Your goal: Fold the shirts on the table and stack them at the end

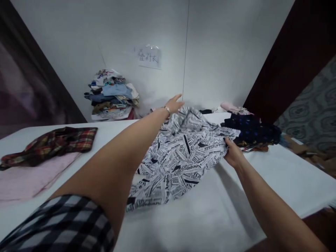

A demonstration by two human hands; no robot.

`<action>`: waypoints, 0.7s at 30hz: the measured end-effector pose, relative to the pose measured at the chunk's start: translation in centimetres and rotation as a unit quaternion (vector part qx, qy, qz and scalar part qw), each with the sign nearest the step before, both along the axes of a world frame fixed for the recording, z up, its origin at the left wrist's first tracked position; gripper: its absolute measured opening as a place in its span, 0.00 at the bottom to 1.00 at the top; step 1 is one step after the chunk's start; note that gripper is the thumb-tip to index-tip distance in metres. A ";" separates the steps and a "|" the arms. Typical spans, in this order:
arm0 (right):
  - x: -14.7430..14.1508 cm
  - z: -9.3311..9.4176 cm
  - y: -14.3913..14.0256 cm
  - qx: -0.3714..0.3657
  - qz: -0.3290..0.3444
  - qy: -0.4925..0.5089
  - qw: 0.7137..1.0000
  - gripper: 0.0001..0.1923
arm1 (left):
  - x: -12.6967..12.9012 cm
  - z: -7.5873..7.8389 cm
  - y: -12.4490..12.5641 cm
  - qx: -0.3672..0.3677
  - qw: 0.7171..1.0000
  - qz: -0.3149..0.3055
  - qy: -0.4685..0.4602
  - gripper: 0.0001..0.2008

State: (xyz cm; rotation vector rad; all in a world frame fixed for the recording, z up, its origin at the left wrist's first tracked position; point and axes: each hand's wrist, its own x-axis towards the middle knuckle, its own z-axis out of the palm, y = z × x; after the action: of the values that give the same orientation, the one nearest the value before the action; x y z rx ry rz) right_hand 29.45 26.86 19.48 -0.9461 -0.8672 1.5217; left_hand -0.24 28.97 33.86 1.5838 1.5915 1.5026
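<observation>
A black-and-white newspaper-print shirt [183,150] is spread at an angle over the white table, its right part lifted off the surface. My right hand [232,152] pinches the shirt's right edge between thumb and fingers. My left hand [173,104] reaches across to the shirt's far end, fingers stretched and apart, just above the cloth. Whether its lower fingers touch the fabric is hard to see. My left forearm covers part of the shirt's left side.
A tall pile of folded clothes [112,94] stands at the back left. On the left lie a plaid garment [65,140] and a pink garment [39,175]. Dark navy clothes [249,129] are heaped at the right. A paper sign [149,57] hangs on the wall behind the white table [283,178].
</observation>
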 end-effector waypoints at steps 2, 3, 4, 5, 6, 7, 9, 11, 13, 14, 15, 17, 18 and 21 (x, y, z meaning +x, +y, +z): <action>1.5 -2.9 0.1 -0.050 0.023 -0.034 0.998 0.17 | -1.3 -3.2 -3.0 -0.094 0.995 -0.020 0.016 0.25; 2.1 -4.0 -0.2 -0.066 0.048 -0.047 0.996 0.18 | -2.2 -4.7 -5.3 -0.143 0.989 -0.028 0.036 0.25; 2.7 -4.8 -0.8 -0.076 0.071 -0.055 0.993 0.20 | -2.9 -6.0 -8.0 -0.172 0.982 -0.029 0.070 0.23; 3.1 -5.3 -1.6 -0.080 0.087 -0.056 0.991 0.23 | -3.6 -7.3 -11.1 -0.193 0.975 -0.025 0.108 0.21; 3.4 -5.7 -2.4 -0.080 0.094 -0.052 0.991 0.27 | -4.1 -8.6 -14.4 -0.217 0.965 -0.023 0.144 0.21; 3.7 -5.8 -3.3 -0.078 0.093 -0.048 0.991 0.32 | -4.4 -9.9 -17.7 -0.238 0.956 -0.019 0.171 0.21; 3.7 -5.9 -5.1 -0.073 0.081 -0.063 0.992 0.42 | -4.8 -12.5 -24.0 -0.275 0.932 0.003 0.234 0.22; 3.3 -6.0 -7.1 -0.031 0.055 -0.123 0.990 0.46 | -5.2 -14.8 -28.9 -0.260 0.920 0.019 0.294 0.24; 2.3 -6.0 -9.3 0.063 0.038 -0.198 0.978 0.41 | -5.4 -16.3 -31.9 -0.258 0.904 0.041 0.338 0.20; 1.6 -6.1 -10.6 0.116 0.052 -0.228 0.965 0.36 | -5.4 -16.7 -32.7 -0.263 0.897 0.057 0.352 0.15; 0.7 -6.1 -11.9 0.168 0.086 -0.250 0.950 0.32 | -5.1 -16.7 -33.2 -0.272 0.892 0.074 0.354 0.11; -1.5 -5.9 -14.7 0.257 0.194 -0.277 0.905 0.29 | -3.7 -15.9 -33.2 -0.268 0.907 0.082 0.313 0.10; -2.7 -5.7 -16.0 0.294 0.244 -0.283 0.880 0.31 | -2.4 -15.2 -32.9 -0.255 0.923 0.064 0.280 0.10; -6.0 -4.7 -18.6 0.360 0.294 -0.275 0.842 0.38 | 2.7 -12.8 -31.9 -0.205 0.958 -0.033 0.196 0.09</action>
State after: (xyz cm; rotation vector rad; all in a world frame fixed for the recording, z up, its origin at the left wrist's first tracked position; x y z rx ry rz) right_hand 23.44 8.30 14.74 -0.5492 -2.1240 1.2091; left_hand 2.46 -2.91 21.03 1.7276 1.8867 0.7787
